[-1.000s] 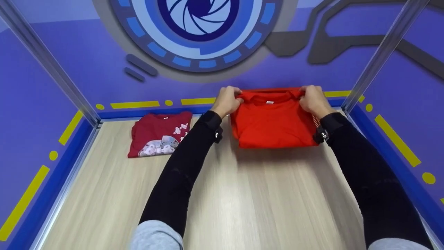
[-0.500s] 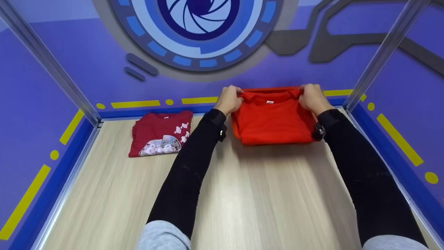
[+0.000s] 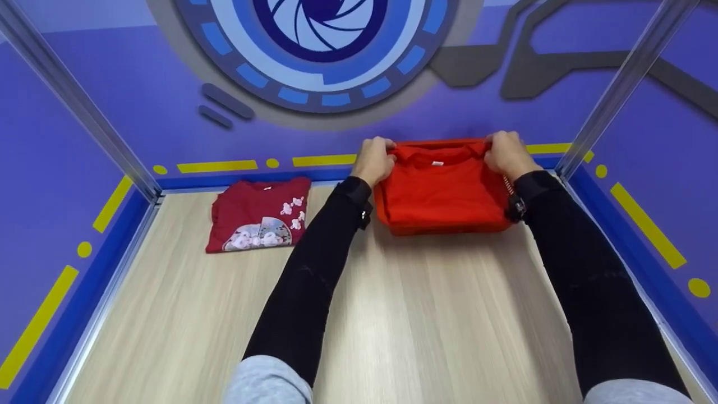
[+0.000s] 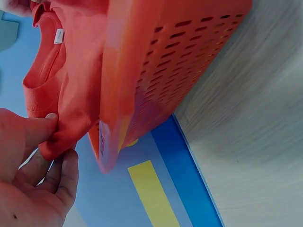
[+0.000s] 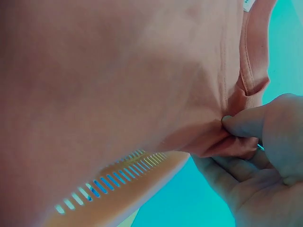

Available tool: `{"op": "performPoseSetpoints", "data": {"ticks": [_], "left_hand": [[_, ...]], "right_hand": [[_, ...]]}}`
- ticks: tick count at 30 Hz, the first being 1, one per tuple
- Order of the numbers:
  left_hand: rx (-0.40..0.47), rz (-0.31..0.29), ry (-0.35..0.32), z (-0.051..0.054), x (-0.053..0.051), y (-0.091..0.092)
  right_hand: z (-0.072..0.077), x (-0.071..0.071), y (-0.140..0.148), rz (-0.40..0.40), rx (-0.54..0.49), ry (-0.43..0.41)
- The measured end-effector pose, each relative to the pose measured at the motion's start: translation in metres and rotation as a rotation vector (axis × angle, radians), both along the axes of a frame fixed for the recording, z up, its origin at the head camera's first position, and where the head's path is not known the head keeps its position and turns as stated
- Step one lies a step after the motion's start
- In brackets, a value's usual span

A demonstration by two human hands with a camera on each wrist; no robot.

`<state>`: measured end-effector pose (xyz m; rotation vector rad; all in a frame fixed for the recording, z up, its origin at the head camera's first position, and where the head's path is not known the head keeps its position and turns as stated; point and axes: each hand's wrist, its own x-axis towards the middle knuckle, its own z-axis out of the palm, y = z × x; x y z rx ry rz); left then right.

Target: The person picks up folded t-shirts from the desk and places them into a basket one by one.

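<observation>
A bright red T-shirt [image 3: 443, 193], folded with its neckline and white tag facing up, is stretched between my two hands. My left hand [image 3: 374, 161] pinches its left shoulder between thumb and fingers, plain in the left wrist view. On the opposite shoulder my right hand [image 3: 507, 152] has the same pinch, seen close up in the right wrist view. An orange-red plastic basket [image 4: 184, 52] with slotted walls stands under the shirt. In the head view the shirt's lower part lies within the basket's rim, while its collar end is held up near the back rim. The basket's inside is hidden.
To the left on the wooden table [image 3: 185, 314] lies a folded dark red T-shirt [image 3: 261, 216] with a white floral print. Purple-blue panels [image 3: 134, 112] close in the back and both sides, with metal posts [image 3: 611, 95] at the corners.
The shirt's lower edge has sunk a little, and the basket's front rim now shows below it. Both hands keep their hold and have shifted only slightly.
</observation>
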<state>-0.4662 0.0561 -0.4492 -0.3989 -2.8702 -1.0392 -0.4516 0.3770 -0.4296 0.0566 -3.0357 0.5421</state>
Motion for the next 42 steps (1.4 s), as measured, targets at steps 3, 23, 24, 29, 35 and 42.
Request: {"op": "performPoseSetpoints", "data": {"ticks": [3, 23, 24, 29, 35, 42], "left_hand": [[0.002, 0.01, 0.001, 0.001, 0.001, 0.0], [0.014, 0.019, -0.072, -0.002, -0.001, 0.0], [0.018, 0.025, -0.075, -0.002, -0.001, 0.0], [0.041, 0.039, -0.057, -0.005, -0.002, 0.003], [0.05, 0.103, 0.015, -0.009, -0.004, 0.003], [-0.031, -0.042, 0.09, -0.009, 0.013, 0.002]], "right_hand": [[0.001, -0.001, -0.001, -0.006, -0.005, 0.001], [-0.007, -0.004, -0.004, 0.004, -0.027, -0.021], [-0.007, -0.005, -0.003, 0.001, -0.03, -0.029], [-0.009, -0.006, -0.005, -0.03, -0.041, -0.069], [-0.009, -0.007, -0.01, -0.054, -0.036, -0.091], [-0.007, 0.001, -0.016, -0.033, 0.019, -0.131]]}}
